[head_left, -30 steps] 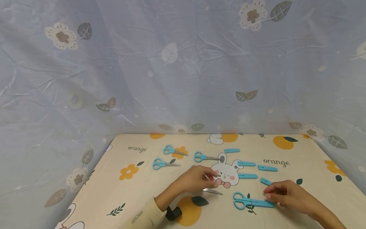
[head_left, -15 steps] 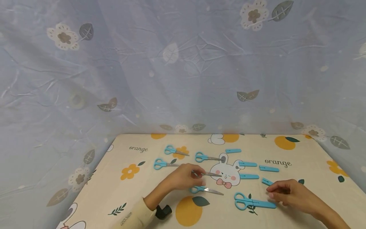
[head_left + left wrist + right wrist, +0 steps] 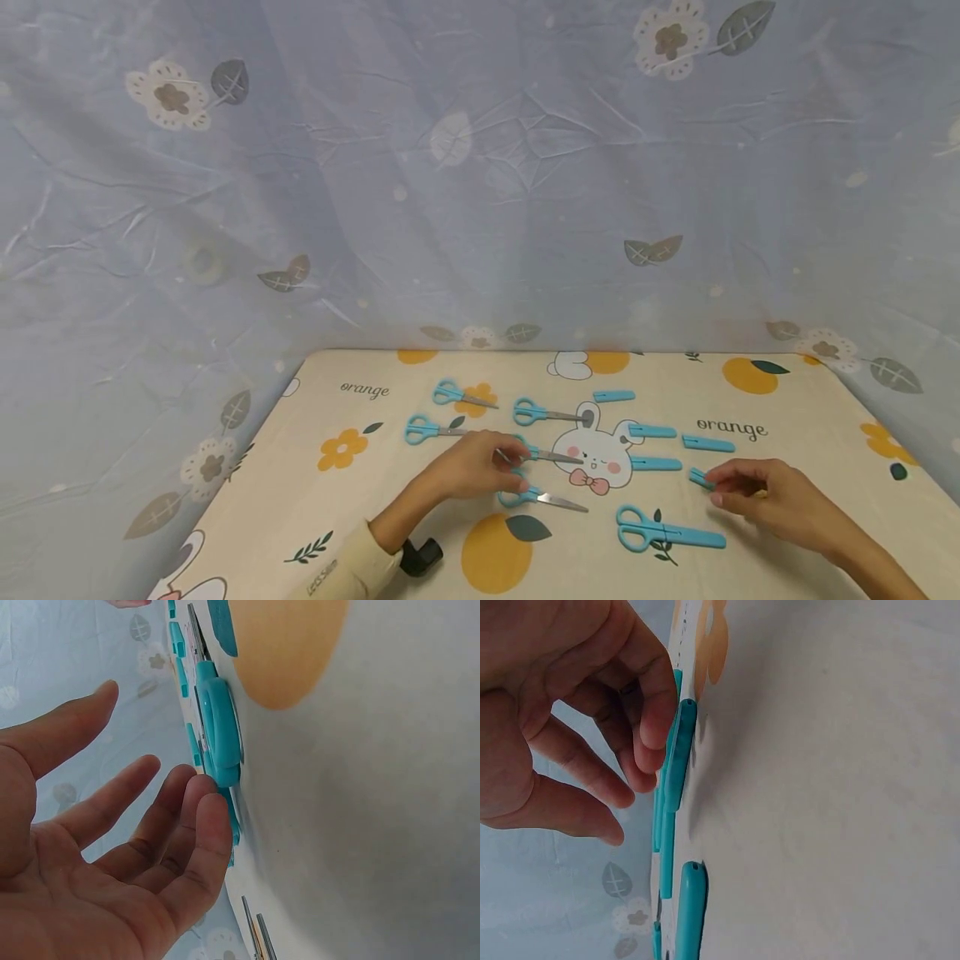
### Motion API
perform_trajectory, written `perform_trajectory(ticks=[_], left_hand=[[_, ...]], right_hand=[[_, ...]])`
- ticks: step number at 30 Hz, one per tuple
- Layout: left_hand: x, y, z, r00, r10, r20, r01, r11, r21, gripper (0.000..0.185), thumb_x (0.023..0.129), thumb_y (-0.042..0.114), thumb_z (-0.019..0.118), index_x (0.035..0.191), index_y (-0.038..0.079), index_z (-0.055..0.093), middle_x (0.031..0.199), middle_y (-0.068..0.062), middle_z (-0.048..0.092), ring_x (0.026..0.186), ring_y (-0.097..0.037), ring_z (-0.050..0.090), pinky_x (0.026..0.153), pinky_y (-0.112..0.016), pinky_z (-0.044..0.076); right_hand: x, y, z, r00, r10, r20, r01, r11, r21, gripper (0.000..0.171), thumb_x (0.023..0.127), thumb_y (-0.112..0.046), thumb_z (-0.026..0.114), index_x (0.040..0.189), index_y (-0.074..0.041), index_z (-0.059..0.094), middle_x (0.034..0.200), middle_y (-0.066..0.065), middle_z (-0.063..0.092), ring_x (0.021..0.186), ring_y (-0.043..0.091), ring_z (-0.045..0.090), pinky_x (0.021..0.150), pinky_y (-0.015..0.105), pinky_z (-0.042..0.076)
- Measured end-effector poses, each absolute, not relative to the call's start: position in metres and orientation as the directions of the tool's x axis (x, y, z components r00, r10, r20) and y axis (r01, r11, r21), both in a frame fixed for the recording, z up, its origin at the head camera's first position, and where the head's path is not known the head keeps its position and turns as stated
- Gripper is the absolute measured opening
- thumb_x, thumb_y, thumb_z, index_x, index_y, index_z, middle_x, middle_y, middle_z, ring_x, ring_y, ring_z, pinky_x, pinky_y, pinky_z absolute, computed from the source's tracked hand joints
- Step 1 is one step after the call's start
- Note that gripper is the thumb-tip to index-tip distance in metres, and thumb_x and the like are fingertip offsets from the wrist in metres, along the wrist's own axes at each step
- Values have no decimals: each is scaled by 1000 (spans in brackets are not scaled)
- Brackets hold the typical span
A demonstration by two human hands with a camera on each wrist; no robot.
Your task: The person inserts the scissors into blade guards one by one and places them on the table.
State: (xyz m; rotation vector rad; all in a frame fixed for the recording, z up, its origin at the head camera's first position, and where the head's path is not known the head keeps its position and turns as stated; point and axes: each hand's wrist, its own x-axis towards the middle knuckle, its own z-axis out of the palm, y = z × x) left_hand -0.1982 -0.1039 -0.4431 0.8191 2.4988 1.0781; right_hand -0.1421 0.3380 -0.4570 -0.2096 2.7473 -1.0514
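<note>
My left hand [image 3: 474,468] hovers with relaxed fingers beside two uncovered pairs of blue-handled scissors. Its fingertips overlap the handle of the farther scissors [image 3: 557,457]; the nearer scissors [image 3: 551,501] lie just below. In the left wrist view, a scissors handle [image 3: 221,724] is right by the fingertips, thumb held apart. On the right, my right hand [image 3: 776,504] has its fingertips at a blue blade cover [image 3: 699,477], partly hidden by them. The right wrist view puts this cover [image 3: 681,761] beside loosely bent fingers, thumb apart. Sheathed scissors [image 3: 671,534] lie between the hands.
Further uncovered scissors [image 3: 423,429] lie behind the left hand, blades pointing right. Several loose blue covers [image 3: 708,443] lie in the middle and right. A printed cloth [image 3: 600,567] covers the table, and a patterned curtain [image 3: 480,208] stands behind it.
My left hand has drawn back left from the scissors, which now lie on the cloth. My right hand has moved off the sheathed scissors' tip, slightly up toward the loose cover.
</note>
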Motion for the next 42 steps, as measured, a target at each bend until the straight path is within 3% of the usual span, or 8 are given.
perform_trajectory(ticks=[4, 10, 28, 42], left_hand=[[-198, -105, -444, -798, 601, -53, 381, 570, 728, 42, 91, 26, 87, 127, 7, 76, 119, -10, 77, 110, -28, 72, 94, -27, 59], [-198, -104, -446, -806, 589, -57, 390, 602, 697, 43, 88, 25, 90, 125, 8, 78, 116, -7, 77, 105, -21, 70, 91, -26, 58], [-202, -104, -454, -814, 576, -71, 375, 616, 693, 42, 81, 16, 95, 121, 10, 81, 106, 0, 74, 94, -13, 64, 80, -21, 53], [-199, -102, -460, -802, 595, -51, 419, 621, 663, 52, 77, 9, 97, 126, 12, 80, 101, 3, 69, 88, -8, 58, 76, -18, 50]], right_hand=[[-147, 339, -460, -979, -191, -71, -106, 775, -624, 31, 98, -26, 80, 122, -6, 77, 105, 1, 75, 83, -2, 62, 72, 21, 58], [-154, 342, -464, -981, -192, -22, -144, 802, -579, 36, 93, -26, 85, 122, -6, 76, 109, 2, 76, 83, -3, 61, 73, 20, 57], [-162, 355, -471, -972, -220, -86, -130, 801, -584, 43, 93, -27, 85, 129, -5, 75, 122, 6, 77, 90, -4, 61, 76, 20, 57], [-165, 364, -476, -942, -336, -26, -255, 762, -595, 39, 92, -19, 85, 126, -3, 76, 106, 0, 67, 81, -4, 49, 68, 21, 51]])
